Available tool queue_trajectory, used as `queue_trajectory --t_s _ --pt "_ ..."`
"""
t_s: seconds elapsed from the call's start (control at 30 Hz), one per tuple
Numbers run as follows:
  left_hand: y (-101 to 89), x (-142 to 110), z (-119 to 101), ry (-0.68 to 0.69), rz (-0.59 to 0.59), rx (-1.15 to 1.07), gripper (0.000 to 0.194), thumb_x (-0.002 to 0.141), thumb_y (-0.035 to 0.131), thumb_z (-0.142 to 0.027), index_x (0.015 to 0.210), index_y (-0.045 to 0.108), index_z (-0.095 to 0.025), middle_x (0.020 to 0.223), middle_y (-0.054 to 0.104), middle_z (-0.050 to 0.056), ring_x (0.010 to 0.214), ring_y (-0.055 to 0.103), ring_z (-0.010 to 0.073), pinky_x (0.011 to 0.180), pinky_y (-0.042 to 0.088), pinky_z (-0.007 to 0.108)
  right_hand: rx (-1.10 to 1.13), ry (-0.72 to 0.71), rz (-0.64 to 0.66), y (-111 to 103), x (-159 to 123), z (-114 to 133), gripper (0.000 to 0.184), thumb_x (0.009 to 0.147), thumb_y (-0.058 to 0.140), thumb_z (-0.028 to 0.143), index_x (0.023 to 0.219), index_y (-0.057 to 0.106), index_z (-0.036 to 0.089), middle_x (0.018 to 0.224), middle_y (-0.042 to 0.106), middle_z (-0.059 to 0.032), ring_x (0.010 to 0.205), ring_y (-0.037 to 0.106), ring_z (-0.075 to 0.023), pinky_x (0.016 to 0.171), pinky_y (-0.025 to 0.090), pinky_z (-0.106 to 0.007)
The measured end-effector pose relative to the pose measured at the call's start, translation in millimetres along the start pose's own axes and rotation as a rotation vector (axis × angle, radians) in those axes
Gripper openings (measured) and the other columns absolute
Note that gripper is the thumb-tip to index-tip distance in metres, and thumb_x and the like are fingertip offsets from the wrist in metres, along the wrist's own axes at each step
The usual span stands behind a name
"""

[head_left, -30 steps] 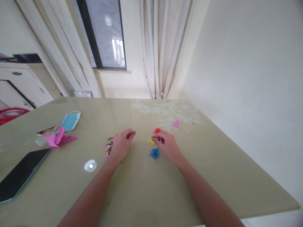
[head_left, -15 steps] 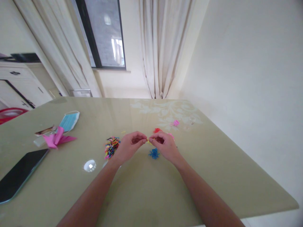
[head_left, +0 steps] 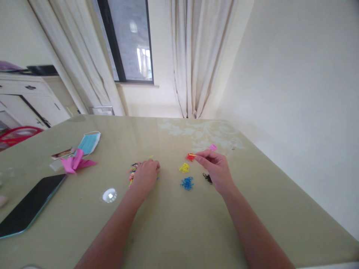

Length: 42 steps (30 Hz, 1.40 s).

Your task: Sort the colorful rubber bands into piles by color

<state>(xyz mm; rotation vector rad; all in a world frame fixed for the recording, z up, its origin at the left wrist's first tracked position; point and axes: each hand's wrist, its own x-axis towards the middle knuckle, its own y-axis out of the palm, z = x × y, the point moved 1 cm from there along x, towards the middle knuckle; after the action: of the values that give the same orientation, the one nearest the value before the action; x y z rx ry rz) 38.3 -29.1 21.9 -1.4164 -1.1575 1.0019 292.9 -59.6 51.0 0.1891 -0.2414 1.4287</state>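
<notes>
The right hand (head_left: pixel 217 166) has its thumb and index finger pinched on one end of a thin yellow rubbery band (head_left: pixel 192 155). The band's long axis runs nearly level across the view; its free end points left from those fingers, tilted very slightly toward the far side of the desk (head_left: pixel 174 228). The band lies in front of a small heap of red rubbery bands (head_left: pixel 190 159) in this view; whether it touches them cannot be told.

Just nearer than the right fingertips and to their left is a heap of yellow rubbery bands (head_left: pixel 184 168), their loops turned every way. Nearer again sits a heap of blue rubbery bands (head_left: pixel 186 183), ends sticking out all round. A heap of black rubbery bands (head_left: pixel 207 178) is below the right fingers, partly behind the hand.

The left hand (head_left: pixel 145 173) is palm down with its fingers curled over the right side of a mixed heap of multicoloured rubbery bands (head_left: pixel 131 177); whether they grip anything cannot be told. Just beyond its knuckles lies a small yellow strip (head_left: pixel 150 157), roughly crosswise.

Well left of the left fingers, a white wooden cabinet (head_left: pixel 28 95) stands past the desk, its contents hidden.
</notes>
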Motion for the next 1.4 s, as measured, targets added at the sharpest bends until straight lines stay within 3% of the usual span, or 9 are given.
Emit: queue_trajectory --t_s 0.23,0.43,0.6,0.7,0.83,0.93,1.07,1.23,1.4 --pt "1.9 4 -2 -0.016 0.011 -0.005 0.026 0.098 0.049 -0.014 0.102 0.073 -0.019 0.108 0.077 0.011 0.106 0.070 0.0281 0.091 0.048 0.038 0.068 0.044 0.016 4 1 -5 0.021 0.076 0.089 0.043 0.083 0.084 0.024 0.081 0.078 -0.0031 0.072 0.064 -0.0162 0.071 0.051 -0.030" --pt "11.5 6 0 0.014 -0.105 -0.036 0.032 0.101 0.044 -0.013 0.118 0.070 -0.019 0.119 0.074 0.013 0.117 0.067 0.0300 0.100 0.047 0.042 0.072 0.071 0.073 8 0 -8 0.018 0.078 0.087 0.041 0.085 0.084 0.024 0.086 0.081 -0.0047 0.078 0.067 -0.0185 0.076 0.051 -0.032" --pt "8.1 8 0 -0.026 -0.179 -0.124 0.035 0.104 0.040 -0.015 0.120 0.070 -0.019 0.121 0.070 0.013 0.105 0.070 0.0269 0.093 0.051 0.039 0.029 0.067 0.082 8 0 -10 0.020 0.081 0.084 0.042 0.087 0.084 0.023 0.088 0.081 -0.0050 0.079 0.068 -0.0188 0.077 0.051 -0.032" --pt "6.8 10 1 -0.030 -0.227 -0.247 0.033 0.102 0.043 -0.015 0.118 0.071 -0.019 0.122 0.069 0.012 0.102 0.071 0.0247 0.091 0.052 0.037 -0.132 0.027 0.099 9 4 -23 0.018 0.084 0.081 0.039 0.087 0.083 0.021 0.086 0.080 -0.0054 0.075 0.066 -0.0188 0.072 0.049 -0.033" --pt "8.6 16 4 0.014 -0.286 -0.517 0.025 0.096 0.053 -0.019 0.108 0.075 -0.018 0.113 0.075 0.011 0.095 0.072 0.0231 0.093 0.053 0.037 -0.555 -0.085 0.139 15 10 -44 0.006 0.085 0.077 0.023 0.080 0.080 0.021 0.076 0.075 -0.0036 0.067 0.060 -0.0172 0.067 0.044 -0.031" --pt "8.7 19 4 0.005 -0.240 -0.778 0.022 0.090 0.061 -0.028 0.101 0.078 -0.019 0.100 0.080 0.008 0.087 0.073 0.0227 0.088 0.056 0.036 -0.762 -0.064 0.202 21 12 -53 0.006 0.087 0.076 0.018 0.083 0.080 0.019 0.079 0.074 -0.0046 0.072 0.062 -0.0182 0.069 0.043 -0.031" --pt "3.4 16 -2 -0.014 -0.117 -1.070 0.028 0.080 0.073 -0.043 0.094 0.080 -0.019 0.088 0.081 0.007 0.086 0.074 0.0241 0.086 0.057 0.036 -0.884 -0.066 0.172 23 10 -49 0.004 0.088 0.076 0.016 0.089 0.079 0.018 0.088 0.073 -0.0064 0.078 0.065 -0.0192 0.073 0.045 -0.032" --pt "-0.9 7 -15 -0.021 -0.035 -1.343 0.044 0.068 0.084 -0.056 0.092 0.079 -0.019 0.085 0.080 0.006 0.086 0.073 0.0219 0.086 0.057 0.035 -0.669 -0.183 0.187 28 1 -35 0.011 0.090 0.078 0.030 0.094 0.081 0.019 0.080 0.070 -0.0032 0.073 0.061 -0.0173 0.069 0.044 -0.030" --pt "0.2 3 -24 0.026 0.054 -1.399 0.045 0.068 0.087 -0.055 0.093 0.079 -0.018 0.084 0.078 0.005 0.080 0.070 0.0181 0.083 0.057 0.033 -0.467 -0.200 0.223 36 -7 -31 0.025 0.094 0.072 0.043 0.092 0.081 0.020 0.075 0.067 -0.0025 0.064 0.054 -0.0153 0.061 0.041 -0.029"
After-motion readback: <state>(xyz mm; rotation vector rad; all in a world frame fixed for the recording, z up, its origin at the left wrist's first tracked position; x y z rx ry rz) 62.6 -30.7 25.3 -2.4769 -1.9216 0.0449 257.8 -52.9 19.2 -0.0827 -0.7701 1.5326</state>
